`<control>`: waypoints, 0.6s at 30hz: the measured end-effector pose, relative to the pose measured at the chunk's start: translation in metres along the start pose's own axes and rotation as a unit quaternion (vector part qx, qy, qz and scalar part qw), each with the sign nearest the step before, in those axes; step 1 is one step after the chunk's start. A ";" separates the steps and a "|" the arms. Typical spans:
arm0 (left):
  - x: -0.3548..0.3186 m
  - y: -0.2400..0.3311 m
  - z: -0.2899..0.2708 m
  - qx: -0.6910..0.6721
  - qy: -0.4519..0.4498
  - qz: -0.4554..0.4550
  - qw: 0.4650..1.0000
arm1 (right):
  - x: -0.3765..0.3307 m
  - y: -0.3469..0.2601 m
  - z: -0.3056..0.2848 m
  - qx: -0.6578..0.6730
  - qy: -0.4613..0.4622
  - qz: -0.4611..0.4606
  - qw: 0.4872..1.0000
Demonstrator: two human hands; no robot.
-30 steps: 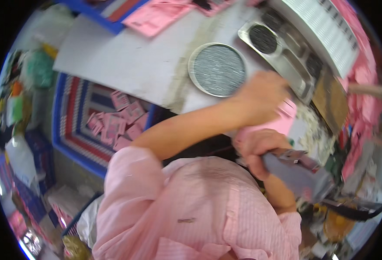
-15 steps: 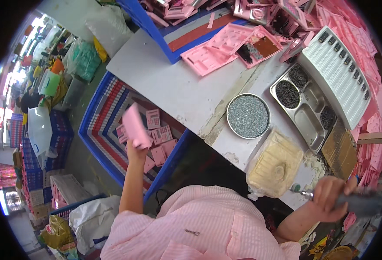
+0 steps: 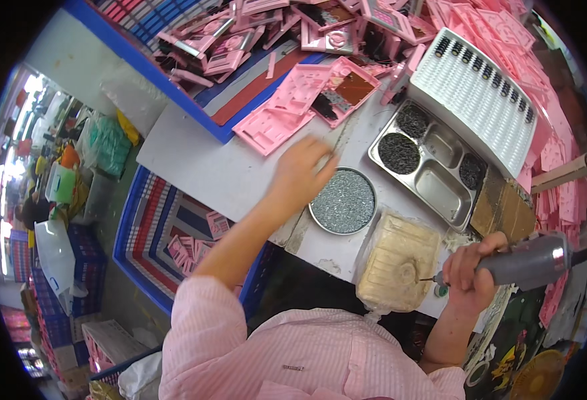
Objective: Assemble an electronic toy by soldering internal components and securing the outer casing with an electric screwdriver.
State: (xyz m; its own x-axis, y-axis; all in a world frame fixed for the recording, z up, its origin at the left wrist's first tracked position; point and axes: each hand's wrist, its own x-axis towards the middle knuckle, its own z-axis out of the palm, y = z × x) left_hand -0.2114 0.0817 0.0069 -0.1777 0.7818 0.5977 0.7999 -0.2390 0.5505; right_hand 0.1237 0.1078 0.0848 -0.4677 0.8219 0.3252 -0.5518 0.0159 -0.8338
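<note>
My left hand [image 3: 300,172] hovers above the table beside a round tin of small silver screws [image 3: 343,201], its thumb and fingers apart and nothing seen in them. Beyond it lie pink plastic trays [image 3: 270,130], and next to those a pink case [image 3: 347,93] with a brown panel. My right hand [image 3: 470,270] is wrapped round a grey electric screwdriver [image 3: 530,261]. The tool lies nearly level, pointing left, and its thin bit reaches a yellowish block wrapped in clear plastic [image 3: 397,263].
A steel compartment tray [image 3: 440,190] holds dark small parts. Behind it leans a white ribbed rack [image 3: 473,100] with black pieces. A blue-rimmed crate [image 3: 133,267] with pink cases stands below the table's left edge; another crate [image 3: 193,120] full of pink cases sits on top.
My left hand has let go of the pink case over the lower crate and moved right to the tin. My right hand has brought the screwdriver left, its bit now at the wrapped block.
</note>
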 end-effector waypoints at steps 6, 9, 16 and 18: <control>0.110 -0.100 0.113 0.487 -0.053 0.033 0.871 | -0.001 -0.010 0.009 -0.216 0.117 -0.072 0.967; 0.133 -0.078 0.088 0.459 -0.109 0.010 0.882 | -0.020 -0.013 -0.005 -0.424 0.241 -0.263 0.832; 0.095 0.089 -0.058 0.006 -0.150 0.131 0.980 | -0.046 0.061 -0.060 0.147 -0.024 0.370 0.917; 0.058 0.100 -0.046 -0.002 -0.144 0.254 0.956 | -0.029 0.064 -0.026 0.274 0.017 0.346 0.897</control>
State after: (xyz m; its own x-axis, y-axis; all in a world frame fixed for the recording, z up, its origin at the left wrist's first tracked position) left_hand -0.1683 0.0766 0.1239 0.3988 0.6904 0.6036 0.7389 -0.6317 0.2344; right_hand 0.1200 0.1000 0.0107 -0.8133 0.5440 -0.2063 -0.3988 -0.7794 -0.4833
